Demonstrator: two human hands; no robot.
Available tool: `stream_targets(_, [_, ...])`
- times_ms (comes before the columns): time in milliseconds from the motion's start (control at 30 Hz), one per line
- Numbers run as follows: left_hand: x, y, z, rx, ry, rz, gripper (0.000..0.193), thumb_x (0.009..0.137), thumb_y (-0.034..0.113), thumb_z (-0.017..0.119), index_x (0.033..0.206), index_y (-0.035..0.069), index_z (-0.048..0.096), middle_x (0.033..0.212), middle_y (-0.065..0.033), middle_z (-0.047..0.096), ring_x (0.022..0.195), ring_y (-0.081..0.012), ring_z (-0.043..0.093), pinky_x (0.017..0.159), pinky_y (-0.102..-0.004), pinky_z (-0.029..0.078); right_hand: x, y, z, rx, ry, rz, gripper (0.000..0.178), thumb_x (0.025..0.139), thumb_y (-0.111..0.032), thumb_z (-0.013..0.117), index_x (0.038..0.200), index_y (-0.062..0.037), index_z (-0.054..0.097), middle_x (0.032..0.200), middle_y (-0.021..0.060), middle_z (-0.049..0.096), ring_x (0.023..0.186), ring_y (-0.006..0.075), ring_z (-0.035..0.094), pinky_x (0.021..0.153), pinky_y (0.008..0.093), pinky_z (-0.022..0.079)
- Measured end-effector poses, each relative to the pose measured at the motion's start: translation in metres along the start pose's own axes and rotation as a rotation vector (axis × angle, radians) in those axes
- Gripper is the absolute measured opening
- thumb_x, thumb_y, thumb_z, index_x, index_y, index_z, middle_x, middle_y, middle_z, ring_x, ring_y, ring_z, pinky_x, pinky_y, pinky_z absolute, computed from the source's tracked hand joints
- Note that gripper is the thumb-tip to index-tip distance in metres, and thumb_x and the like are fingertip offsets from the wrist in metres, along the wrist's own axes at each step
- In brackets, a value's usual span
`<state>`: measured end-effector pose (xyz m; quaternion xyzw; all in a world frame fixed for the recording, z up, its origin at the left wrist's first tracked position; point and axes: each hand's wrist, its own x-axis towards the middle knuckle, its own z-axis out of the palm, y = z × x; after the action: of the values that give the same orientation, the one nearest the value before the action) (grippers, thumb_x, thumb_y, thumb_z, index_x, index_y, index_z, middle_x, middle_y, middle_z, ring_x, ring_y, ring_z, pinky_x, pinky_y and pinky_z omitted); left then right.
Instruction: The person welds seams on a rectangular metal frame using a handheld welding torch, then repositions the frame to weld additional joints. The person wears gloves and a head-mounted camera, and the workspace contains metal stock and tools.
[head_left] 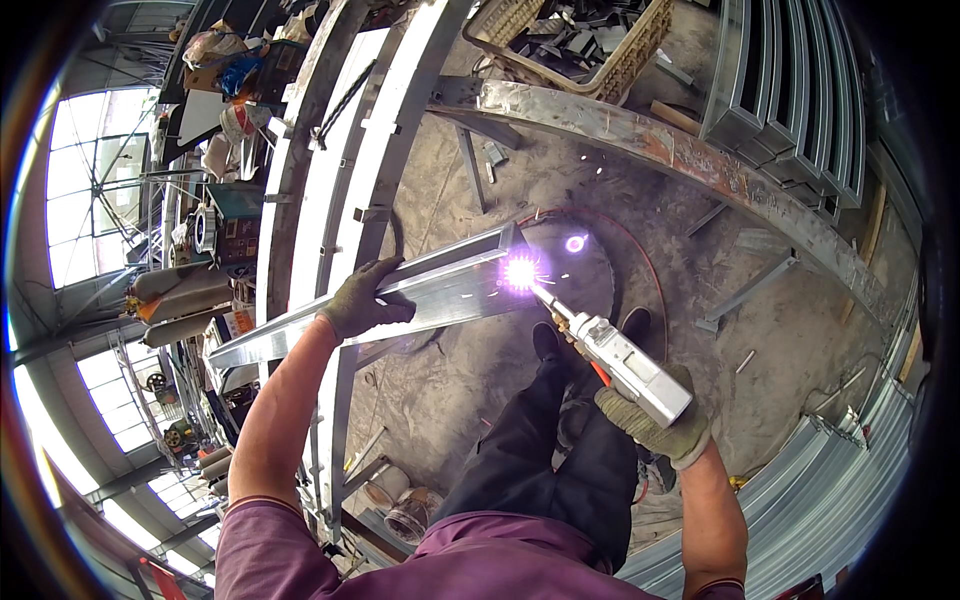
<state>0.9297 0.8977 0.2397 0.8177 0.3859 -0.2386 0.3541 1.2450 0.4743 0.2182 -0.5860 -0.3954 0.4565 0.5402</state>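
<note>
My left hand, in a dirty green work glove, grips a long silvery metal channel around its upper edge. The channel slants from the metal rack on the left toward the middle of the view. In my right hand, also gloved, is a white handheld welding gun with a narrow nozzle. Its tip meets the channel's right end, where a bright violet-white glare throws off sparks. That glare hides the exact contact spot.
A pale crate of dark metal offcuts stands at the far side. Stacked metal profiles lie far right, and more long profiles near right. A rusty beam crosses the far side. A red hose loops over the floor near my feet.
</note>
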Motion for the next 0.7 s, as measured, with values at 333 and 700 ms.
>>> stream_targets(333, [0.001, -0.005, 0.001, 0.106, 0.031, 0.106, 0.102, 0.086, 0.005, 0.096, 0.169, -0.005, 0.039, 0.149, -0.0213, 0.055, 0.111, -0.0244, 0.080, 0.090, -0.0350, 0.069, -0.019, 0.014, -0.005, -0.003, -0.075, 0.161, 0.036, 0.101, -0.009, 0.078, 0.135, 0.0022, 0.076, 0.117, 0.0124, 0.084, 0.102, 0.0188, 0.083, 0.085, 0.0321, 0.067])
stream_targets(700, [-0.001, 0.005, 0.000, 0.000, 0.043, -0.010, 0.108, 0.078, 0.029, 0.104, 0.167, 0.001, 0.050, 0.154, -0.0258, 0.063, 0.137, -0.0355, 0.069, 0.114, -0.0413, 0.059, -0.010, 0.012, 0.003, -0.151, 0.041, -0.053, 0.034, 0.093, -0.011, 0.093, 0.123, -0.0009, 0.081, 0.109, 0.0095, 0.085, 0.097, 0.0206, 0.083, 0.085, 0.0340, 0.067])
